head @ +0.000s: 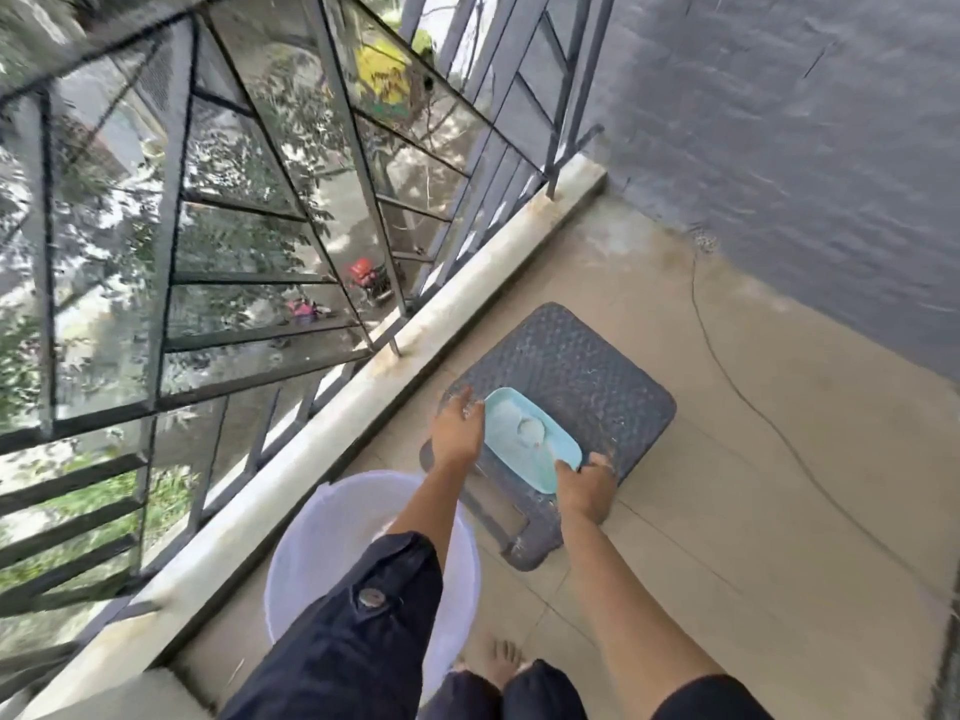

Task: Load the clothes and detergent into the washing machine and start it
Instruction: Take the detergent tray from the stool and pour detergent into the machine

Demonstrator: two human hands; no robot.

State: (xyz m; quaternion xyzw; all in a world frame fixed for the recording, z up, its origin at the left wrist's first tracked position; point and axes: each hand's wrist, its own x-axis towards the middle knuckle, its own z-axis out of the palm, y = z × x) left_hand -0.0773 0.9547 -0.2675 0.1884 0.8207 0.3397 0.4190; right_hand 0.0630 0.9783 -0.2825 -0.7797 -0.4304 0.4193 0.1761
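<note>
A light blue rectangular tub (pixel 524 439) holding white detergent powder and a small scoop sits on a dark grey plastic stool (pixel 582 376) on the balcony floor. My left hand (pixel 456 428) rests against the tub's left edge with fingers extended over the stool top. My right hand (pixel 586 485) grips the tub's near right corner with curled fingers. No washing machine or clothes are in view.
A white plastic bucket (pixel 311 553) stands on the tiled floor under my left forearm, beside the low parapet (pixel 363 402) with its grey metal grille. A dark grey wall (pixel 779 174) closes the far right. My bare foot (pixel 506 662) shows at the bottom.
</note>
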